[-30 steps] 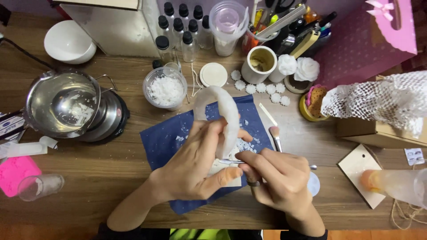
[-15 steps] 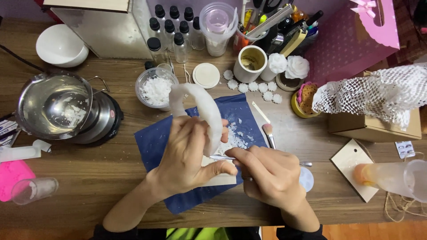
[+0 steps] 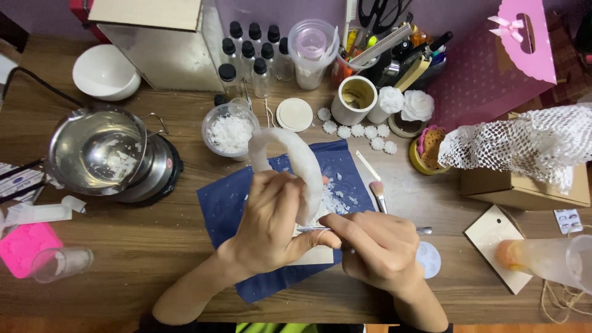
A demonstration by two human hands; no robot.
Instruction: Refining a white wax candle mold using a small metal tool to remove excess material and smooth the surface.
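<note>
My left hand [image 3: 271, 225] grips a white arched wax ring [image 3: 290, 154], holding it upright over a dark blue cloth [image 3: 222, 209]. My right hand [image 3: 376, 246] pinches a thin metal tool [image 3: 422, 230] whose tip meets the ring's lower end. White wax flakes [image 3: 336, 198] lie scattered on the cloth beside the ring. The part of the ring inside my left palm is hidden.
A steel pot [image 3: 95, 151] sits on a small black burner at left. A clear cup of wax flakes [image 3: 229, 131], small bottles [image 3: 253, 52], a white bowl [image 3: 105, 73], a brush [image 3: 376, 185], small wax flowers [image 3: 364, 131], a pink bag [image 3: 493, 68] and a cardboard box [image 3: 524, 188] surround the cloth.
The ring has tilted further left in my left hand. My right hand stays at its lower end with the tool.
</note>
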